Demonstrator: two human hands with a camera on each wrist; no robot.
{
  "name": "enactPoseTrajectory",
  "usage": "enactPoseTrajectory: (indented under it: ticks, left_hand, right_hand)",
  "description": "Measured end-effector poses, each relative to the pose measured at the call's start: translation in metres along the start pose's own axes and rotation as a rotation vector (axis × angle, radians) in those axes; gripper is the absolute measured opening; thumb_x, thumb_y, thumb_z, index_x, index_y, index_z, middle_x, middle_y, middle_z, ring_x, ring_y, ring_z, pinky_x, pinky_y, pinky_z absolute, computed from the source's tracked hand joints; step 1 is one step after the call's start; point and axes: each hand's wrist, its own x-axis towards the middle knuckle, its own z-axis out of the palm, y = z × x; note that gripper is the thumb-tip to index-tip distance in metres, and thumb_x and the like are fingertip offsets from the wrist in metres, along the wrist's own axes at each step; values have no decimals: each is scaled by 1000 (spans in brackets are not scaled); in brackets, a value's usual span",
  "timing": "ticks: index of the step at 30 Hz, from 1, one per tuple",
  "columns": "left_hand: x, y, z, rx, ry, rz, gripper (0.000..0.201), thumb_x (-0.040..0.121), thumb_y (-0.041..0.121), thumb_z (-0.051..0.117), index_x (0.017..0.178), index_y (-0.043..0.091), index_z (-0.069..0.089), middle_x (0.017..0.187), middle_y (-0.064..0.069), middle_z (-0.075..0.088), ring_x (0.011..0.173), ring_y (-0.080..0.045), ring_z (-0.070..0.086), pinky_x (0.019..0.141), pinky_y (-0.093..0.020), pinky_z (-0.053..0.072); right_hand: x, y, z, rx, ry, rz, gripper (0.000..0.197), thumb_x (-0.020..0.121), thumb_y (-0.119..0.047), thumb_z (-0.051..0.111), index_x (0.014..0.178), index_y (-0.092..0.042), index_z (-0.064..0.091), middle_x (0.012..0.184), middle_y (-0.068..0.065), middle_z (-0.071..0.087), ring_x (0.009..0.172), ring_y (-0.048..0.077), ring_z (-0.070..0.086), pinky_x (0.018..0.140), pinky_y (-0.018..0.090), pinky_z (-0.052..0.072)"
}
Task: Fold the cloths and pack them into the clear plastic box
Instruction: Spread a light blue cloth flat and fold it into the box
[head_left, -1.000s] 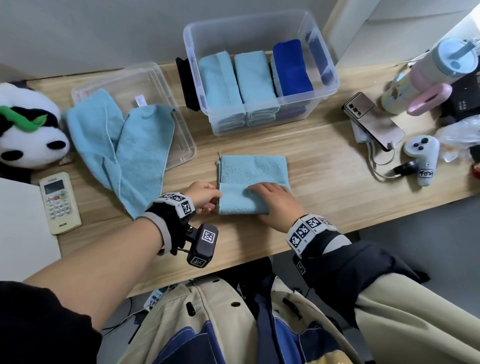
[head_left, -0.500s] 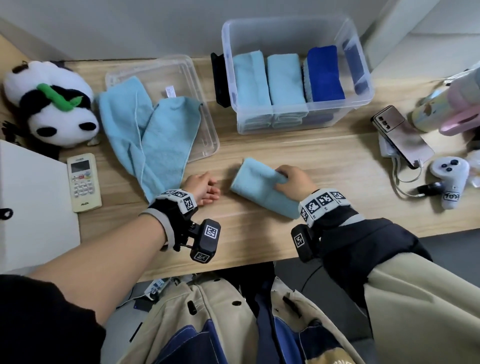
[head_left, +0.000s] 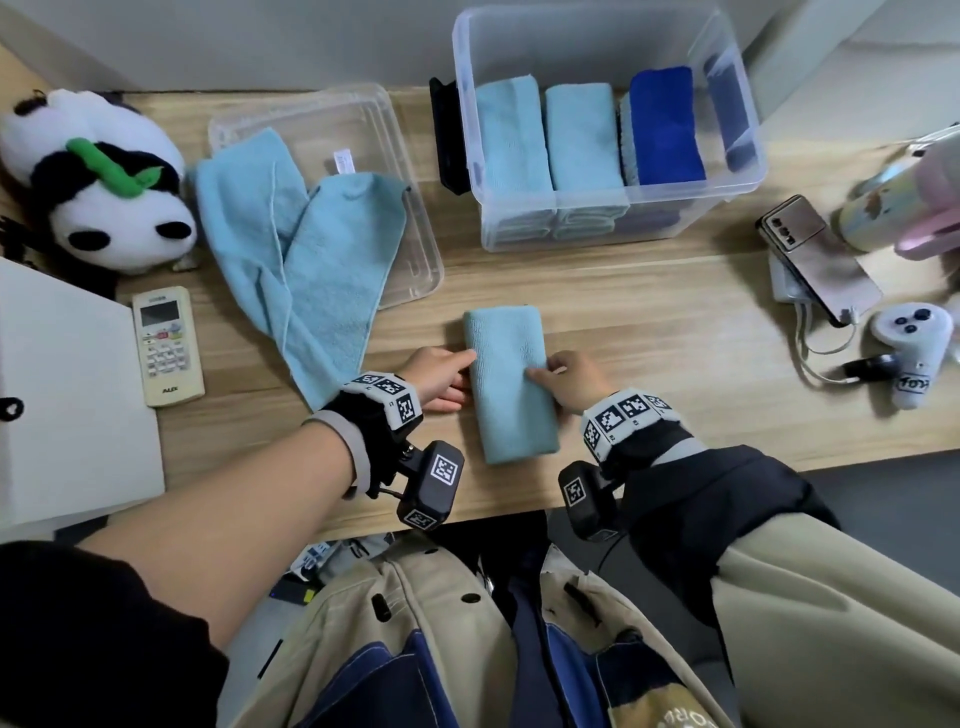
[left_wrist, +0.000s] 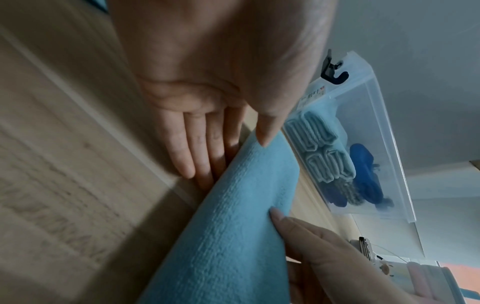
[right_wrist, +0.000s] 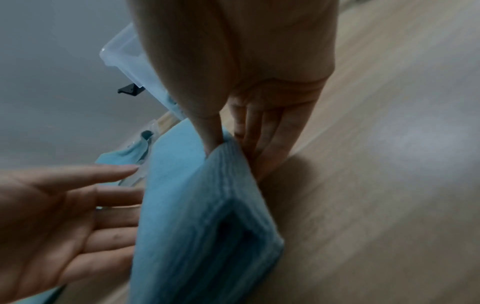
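Note:
A folded light blue cloth (head_left: 511, 382) lies on the wooden table (head_left: 649, 332), its long side running away from me. My right hand (head_left: 543, 371) pinches its right edge, thumb pressed into the top and fingers (right_wrist: 270, 135) down its side. My left hand (head_left: 465, 371) touches the left edge with straight fingers (left_wrist: 182, 148) and thumb tip on top. The clear plastic box (head_left: 737, 171) stands behind, holding two light blue stacks (head_left: 511, 135) and a dark blue cloth (head_left: 665, 130). Unfolded light blue cloths (head_left: 301, 244) lie at the left.
The unfolded cloths drape over a clear lid (head_left: 410, 249). A panda plush (head_left: 98, 182), a remote (head_left: 166, 345) and a white board (head_left: 67, 405) are at the left. A phone (head_left: 815, 257), a controller (head_left: 909, 353) and a bottle (head_left: 898, 202) are at the right.
The cloth went from a half-folded square to a narrow bundle, which my right hand turned and set lengthwise. My left hand let go, then came back to its left edge.

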Motion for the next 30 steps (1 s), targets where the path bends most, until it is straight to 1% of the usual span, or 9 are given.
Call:
enactPoseTrajectory:
  ticks: [3, 5, 8, 11, 15, 19, 21, 25, 30]
  left_hand:
    - [-4, 1, 2, -37, -58, 29, 24, 86, 29, 62, 104, 15, 54, 111, -9, 57, 90, -20, 59, 94, -39, 46]
    - [-2, 0, 4, -16, -84, 62, 58, 71, 33, 75, 120, 20, 49, 122, -4, 58, 106, -19, 57, 100, -41, 43]
    - [-8, 3, 13, -33, -186, 155, 70, 78, 9, 71, 135, 19, 31, 119, -4, 55, 97, -14, 59, 83, -29, 52]
    - [-12, 13, 19, 59, -230, 254, 76, 78, 0, 69, 139, 15, 27, 120, -5, 54, 97, -15, 57, 82, -23, 50]
    - [-22, 39, 26, 165, -343, 357, 81, 67, 6, 73, 136, 15, 31, 115, -2, 54, 103, -15, 54, 87, -21, 47]
    - [-31, 72, 32, 212, -396, 474, 82, 71, 6, 72, 141, 12, 29, 120, -3, 52, 103, -13, 54, 85, -18, 49]
    - [-33, 92, 35, 222, -394, 523, 74, 76, 2, 70, 138, 13, 32, 120, -3, 53, 100, -9, 56, 84, -15, 49]
    - [-38, 138, 46, 102, -316, 598, 74, 73, 5, 71, 136, 17, 33, 122, -4, 54, 109, -15, 55, 95, -29, 48]
    - [-30, 186, 53, -47, -72, 656, 56, 84, 1, 63, 132, 11, 36, 127, -10, 55, 114, -23, 56, 99, -36, 47]
  right_hand:
    - [-7, -1, 5, 166, -8, 43, 31, 94, -28, 51, 111, -3, 61, 106, 17, 65, 82, 25, 58, 75, 37, 50]
    - [-10, -3, 5, 268, -23, 65, 35, 96, -27, 47, 121, -4, 55, 114, 17, 63, 85, 26, 58, 82, 40, 52]
    - [-16, -7, 1, 431, -43, 99, 35, 98, -28, 43, 125, -6, 51, 97, 13, 63, 75, 30, 61, 80, 48, 54]
    - [-21, -9, -10, 553, -26, 118, 37, 98, -35, 42, 118, -6, 52, 78, 7, 58, 64, 24, 59, 69, 38, 53]
    - [-20, -1, -33, 738, -67, 145, 56, 91, -56, 43, 121, -10, 53, 98, 9, 66, 85, 26, 64, 82, 41, 53]
    - [-24, 2, -71, 979, -225, -28, 55, 92, -49, 43, 133, -13, 48, 128, 10, 60, 113, 24, 59, 84, 33, 54]
    - [-23, -4, -96, 996, -216, -127, 54, 90, -40, 52, 136, -11, 45, 131, 10, 57, 112, 23, 58, 78, 28, 55]
    - [-15, -35, -154, 948, -144, -282, 51, 87, -18, 58, 134, -6, 44, 122, 10, 61, 101, 23, 62, 75, 30, 57]
    - [8, -92, -197, 710, -145, -404, 47, 87, -5, 58, 131, -11, 42, 123, 10, 59, 102, 22, 61, 75, 30, 55]
